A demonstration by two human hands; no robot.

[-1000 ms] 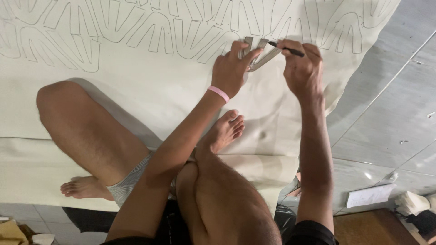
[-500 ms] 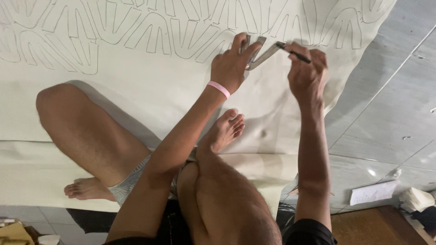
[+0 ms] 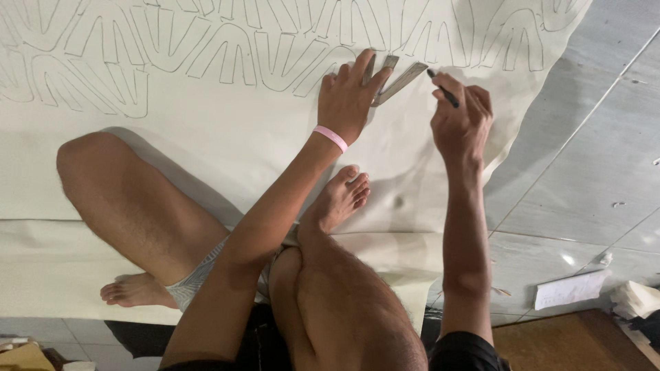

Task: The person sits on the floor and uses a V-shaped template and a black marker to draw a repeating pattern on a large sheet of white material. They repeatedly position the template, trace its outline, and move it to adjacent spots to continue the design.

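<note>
My left hand [image 3: 350,96], with a pink band on the wrist, presses a flat grey template [image 3: 399,77] down on a big cream sheet [image 3: 206,137] spread over the floor. Its fingers lie flat and apart on the template. My right hand [image 3: 462,124] grips a black pen [image 3: 443,88] whose tip meets the template's right edge. Several traced U-shaped outlines [image 3: 227,48] cover the upper part of the sheet. I sit on the sheet with crossed bare legs.
Grey floor tiles [image 3: 591,172] lie to the right of the sheet's edge. A white paper slip [image 3: 569,288] and a stack of pale pieces [image 3: 636,299] rest at the lower right, beside a brown surface [image 3: 570,343].
The view has shifted a little. My right hand has drawn the pen along the template's right edge, slightly downward and outward; my left hand keeps pressing the template in place.
</note>
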